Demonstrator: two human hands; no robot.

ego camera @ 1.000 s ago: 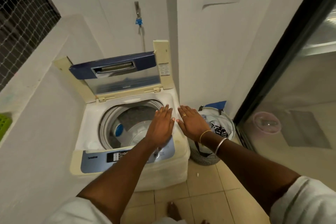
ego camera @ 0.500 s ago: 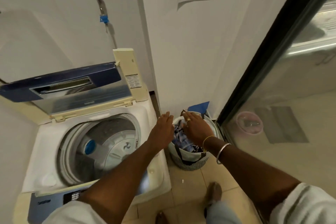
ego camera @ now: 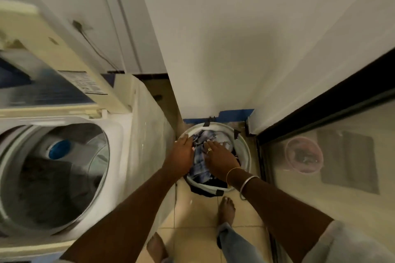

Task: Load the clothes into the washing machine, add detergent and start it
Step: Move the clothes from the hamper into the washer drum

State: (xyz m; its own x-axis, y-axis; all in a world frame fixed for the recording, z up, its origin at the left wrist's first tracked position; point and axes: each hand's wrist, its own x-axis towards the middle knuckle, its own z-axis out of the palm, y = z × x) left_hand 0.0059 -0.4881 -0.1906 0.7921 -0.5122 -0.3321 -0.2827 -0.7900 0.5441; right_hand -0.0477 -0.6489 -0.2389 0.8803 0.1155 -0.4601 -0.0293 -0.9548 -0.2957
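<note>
Since the washer lid (ego camera: pixel 70 83) is propped up and the drum (ego camera: pixel 53 188) gapes open w/ its blue centre cap (ego camera: pixel 59 148) showing, the machine looks ready to take a load. Drum contents are too blurred to call, maybe sth dark low down.

The clothes (ego camera: pixel 201 166), a blue/white checked piece on top w/ darker stuff under, sit in the round white-rimmed laundry basket (ego camera: pixel 246 151). It's on the tiled floor just right of the washer (ego camera: pixel 147 134), tucked vs the wall corner, prob so each lift is a short swing across.

Both hands are down in the basket. Left hand (ego camera: pixel 181 157) lies at the washer-side edge, fingers (ego camera: pixel 185 139) fairly straight, tips near the rim & touching cloth. Right hand (ego camera: pixel 221 157), ring on one finger, bangles at the wrist, is spread flat over the pile, fingers (ego camera: pixel 210 144) splayed, pressing the fabric. Neither has closed round anything that I can see; thumbs are hidden. Hands on either side of the heap reads as setting up to scoop a bundle.

My take: loading step, right at the start, nothing lifted yet. Next needs a firm gather so no trailing bits drop on the floor beside the bare feet (ego camera: pixel 226 209). No detergent in view
</note>
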